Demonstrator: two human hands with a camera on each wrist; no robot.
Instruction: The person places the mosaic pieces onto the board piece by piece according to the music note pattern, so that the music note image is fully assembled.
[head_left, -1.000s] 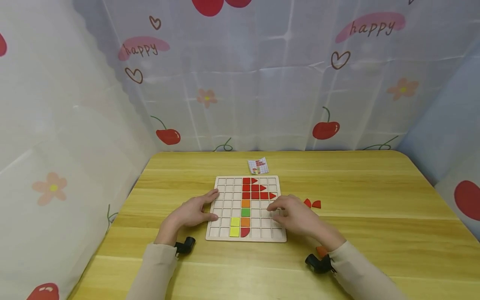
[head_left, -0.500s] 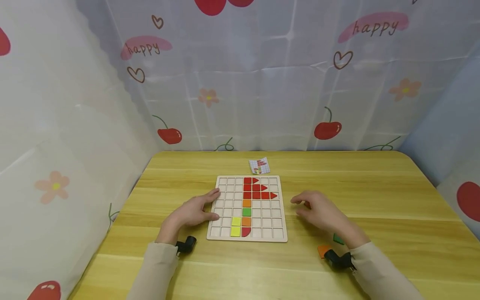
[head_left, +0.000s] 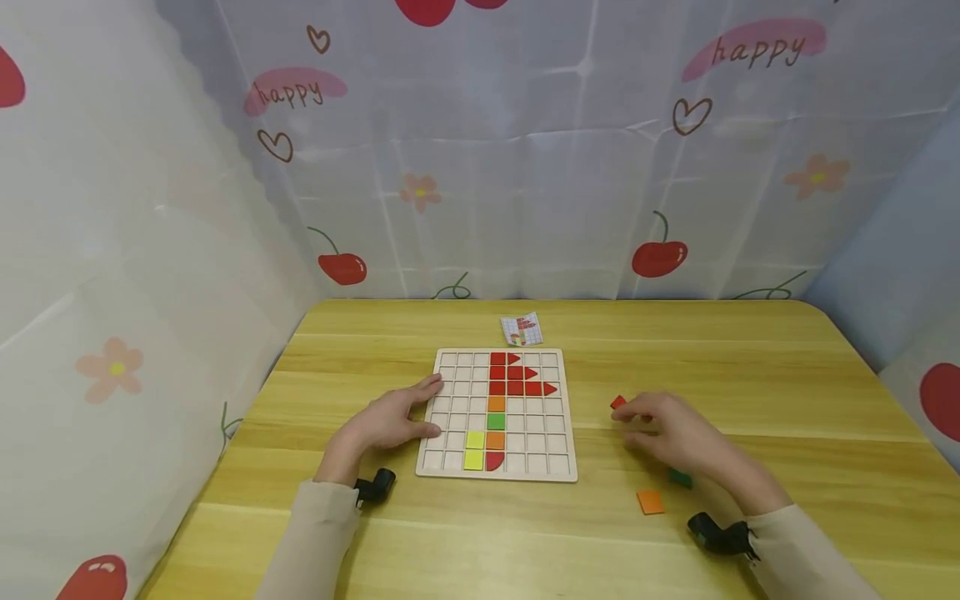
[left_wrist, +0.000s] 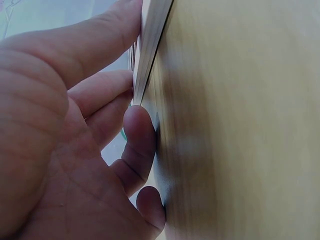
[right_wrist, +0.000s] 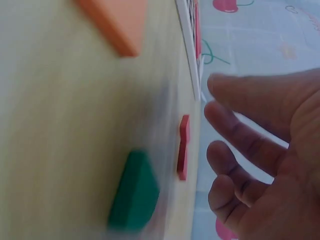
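Observation:
A wooden grid board (head_left: 537, 443) lies mid-table, holding a pattern of red, orange, green and yellow tiles. On its left edge rest the thumb and fingertips of my left hand (head_left: 390, 422); the left wrist view shows some of that hand's fingers (left_wrist: 140, 135) low beside the board's side. Right of the board, my right hand (head_left: 678, 429) hovers with loosely bent fingers and nothing between them. Just by its fingertips is a red piece (head_left: 618, 402). Two red pieces (right_wrist: 183, 155) lie together on the table in the right wrist view.
A green piece (head_left: 680, 477) lies under the right forearm, with an orange square tile (head_left: 650, 502) nearer me. Behind the board is a small pattern card (head_left: 521, 329). A printed curtain (head_left: 517, 208) rises at the table's far edge.
My right hand has left the board's right side and moved right to the red pieces, uncovering the orange tile. My left hand has kept its place on the board edge.

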